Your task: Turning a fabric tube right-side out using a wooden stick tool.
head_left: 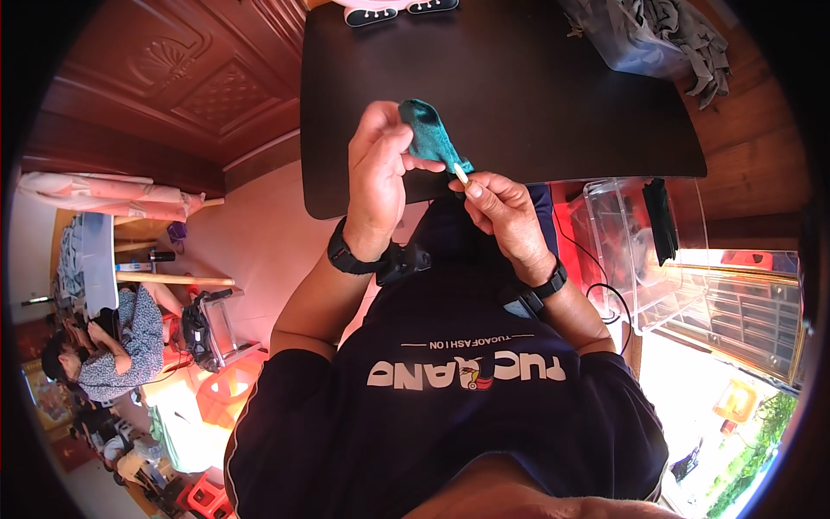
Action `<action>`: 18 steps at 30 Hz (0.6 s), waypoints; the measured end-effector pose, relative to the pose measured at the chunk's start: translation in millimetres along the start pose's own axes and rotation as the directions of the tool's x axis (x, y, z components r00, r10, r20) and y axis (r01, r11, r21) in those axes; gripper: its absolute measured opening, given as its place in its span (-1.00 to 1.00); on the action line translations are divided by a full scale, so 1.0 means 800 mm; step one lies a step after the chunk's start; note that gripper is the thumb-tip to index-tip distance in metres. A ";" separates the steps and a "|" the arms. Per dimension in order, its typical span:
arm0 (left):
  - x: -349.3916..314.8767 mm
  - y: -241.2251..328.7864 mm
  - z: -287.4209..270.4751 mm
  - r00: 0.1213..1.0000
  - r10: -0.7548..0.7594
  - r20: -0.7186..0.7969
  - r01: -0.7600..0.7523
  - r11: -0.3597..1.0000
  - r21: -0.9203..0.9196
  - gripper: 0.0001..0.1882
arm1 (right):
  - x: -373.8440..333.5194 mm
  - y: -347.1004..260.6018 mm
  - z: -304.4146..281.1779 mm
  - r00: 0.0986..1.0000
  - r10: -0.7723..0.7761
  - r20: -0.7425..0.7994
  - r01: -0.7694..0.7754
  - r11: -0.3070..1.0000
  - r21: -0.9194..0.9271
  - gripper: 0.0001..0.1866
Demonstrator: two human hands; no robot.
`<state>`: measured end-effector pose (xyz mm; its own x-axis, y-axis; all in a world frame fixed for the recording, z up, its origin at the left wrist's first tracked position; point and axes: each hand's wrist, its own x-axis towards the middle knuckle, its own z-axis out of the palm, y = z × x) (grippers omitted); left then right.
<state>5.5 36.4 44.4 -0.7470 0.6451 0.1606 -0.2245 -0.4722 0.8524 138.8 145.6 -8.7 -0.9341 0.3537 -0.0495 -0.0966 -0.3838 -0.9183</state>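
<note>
A small teal velvety cloth piece [430, 137], narrow and tube-like with a dark patch near its upper end, is held up over the near edge of the black table [527, 95]. My left hand [378, 164] is closed on its upper part, thumb and fingers gripping its left side. At the lower tip, my right hand [506, 212] pinches a short, slim, whitish stick [461, 175] between thumb and fingers. The stick's end meets the cloth's lower edge; whether it goes inside I cannot tell. Both wrists wear black straps.
At the table's far edge is a pink item with black laced shoe shapes [398, 12]. A clear bin [635, 56] of grey cloth strips stands far right. Nearer, a clear plastic box [605, 221] has black cloth [661, 221] over it. Another person [117, 342] sits at left.
</note>
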 end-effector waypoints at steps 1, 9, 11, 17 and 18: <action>0.001 0.005 0.002 1.000 -0.003 0.001 0.003 1.000 0.000 -0.86 | 0.000 -0.001 -0.001 1.000 0.003 0.016 -0.003 1.000 -0.004 -0.75; 0.010 0.009 -0.017 0.995 0.031 0.091 -0.037 0.997 0.067 -0.83 | -0.001 -0.004 0.000 0.999 0.023 0.037 -0.022 0.999 -0.023 -0.75; 0.011 0.007 -0.021 0.997 0.014 0.079 -0.019 0.997 0.069 -0.82 | -0.002 -0.004 0.000 0.999 0.034 0.025 -0.033 0.999 -0.027 -0.75; 0.005 0.006 -0.010 0.997 -0.041 0.058 0.038 0.998 0.059 -0.81 | 0.000 0.001 0.001 1.000 0.004 0.021 -0.004 1.000 -0.006 -0.75; 0.004 0.006 -0.007 0.997 -0.046 0.057 0.043 0.998 0.053 -0.83 | 0.000 0.004 0.001 1.000 0.005 0.021 -0.005 1.000 -0.006 -0.75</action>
<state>-1.8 32.5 46.3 -0.6990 0.6994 0.1492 -0.2232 -0.4116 0.8836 138.1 143.6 -11.0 -0.9414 0.3341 -0.0457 -0.0903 -0.3805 -0.9203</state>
